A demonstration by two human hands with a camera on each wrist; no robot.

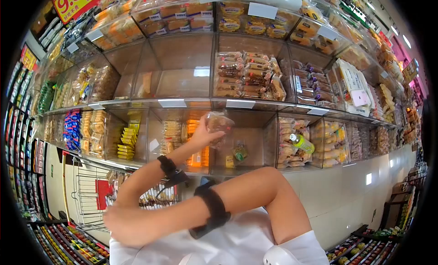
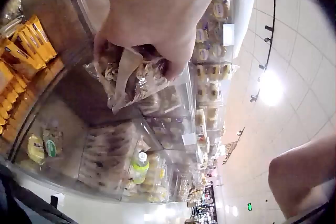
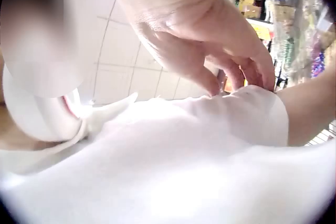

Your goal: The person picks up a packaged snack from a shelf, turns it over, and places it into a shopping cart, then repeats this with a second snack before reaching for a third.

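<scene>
My left hand [image 1: 204,133] grips a clear plastic package [image 1: 220,124] above a lower bin of the shelf. Up close in the left wrist view, brownish and cream pieces show through the wrapper of this package [image 2: 137,79], beside a pale strip. In the head view my right hand [image 1: 130,226] is bent back low at the left, beside the left upper arm. Its curved fingers reach the white sleeve [image 3: 262,109] in the right wrist view; their tips are partly hidden, and I cannot tell whether they pinch the cloth.
Under the left hand, a bin holds a small green packet [image 1: 240,152] and a yellow packet [image 1: 229,162]. Orange packets [image 1: 197,161] fill the bin to its left. A green-capped bottle [image 1: 302,143] lies on bagged goods at right. A wire cart [image 1: 89,187] stands lower left.
</scene>
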